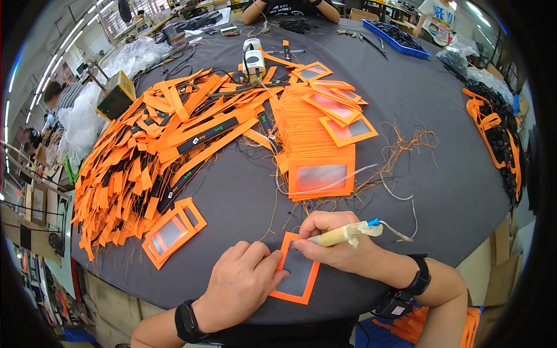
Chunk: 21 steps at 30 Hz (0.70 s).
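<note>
Near the front edge of the dark cloth-covered table lies an orange-framed clear window panel, tilted slightly. My left hand grips its left edge, fingers curled and thumb on the window. In my right hand is a corded pen-shaped tool, wrapped in pale tape with a blue fitting at its rear. The tool's tip is hidden behind my fingers at the panel's top edge. Beyond my hands stands a tall overlapping stack of similar panels. A few more orange-framed panels lie to the left.
A large heap of orange and black straps covers the table's left side. Loose orange threads and the tool's pale cord trail on the right. White power units sit behind the stack. A blue tray stands far right; another person sits opposite.
</note>
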Each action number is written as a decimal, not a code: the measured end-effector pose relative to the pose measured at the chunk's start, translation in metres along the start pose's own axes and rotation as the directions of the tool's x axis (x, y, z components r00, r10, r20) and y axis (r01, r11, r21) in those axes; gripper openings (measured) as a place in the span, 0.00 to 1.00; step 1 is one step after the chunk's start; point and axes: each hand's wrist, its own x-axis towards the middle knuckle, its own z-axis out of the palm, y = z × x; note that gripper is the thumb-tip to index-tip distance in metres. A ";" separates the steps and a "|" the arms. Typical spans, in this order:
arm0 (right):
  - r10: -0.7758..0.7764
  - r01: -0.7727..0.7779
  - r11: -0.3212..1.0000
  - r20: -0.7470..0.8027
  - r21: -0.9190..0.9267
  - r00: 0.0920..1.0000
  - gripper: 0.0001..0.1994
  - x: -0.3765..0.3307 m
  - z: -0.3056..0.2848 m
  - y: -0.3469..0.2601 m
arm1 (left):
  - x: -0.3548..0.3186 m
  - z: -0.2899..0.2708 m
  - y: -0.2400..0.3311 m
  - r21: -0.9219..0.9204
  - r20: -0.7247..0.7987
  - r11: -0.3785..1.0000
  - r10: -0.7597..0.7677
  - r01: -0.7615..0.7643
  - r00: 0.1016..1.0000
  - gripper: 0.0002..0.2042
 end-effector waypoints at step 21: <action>0.095 -0.082 0.979 -0.060 0.186 0.994 0.08 -0.001 -0.003 0.007 | 0.040 -0.005 -0.005 -0.113 0.192 0.974 -0.171 0.195 0.966 0.08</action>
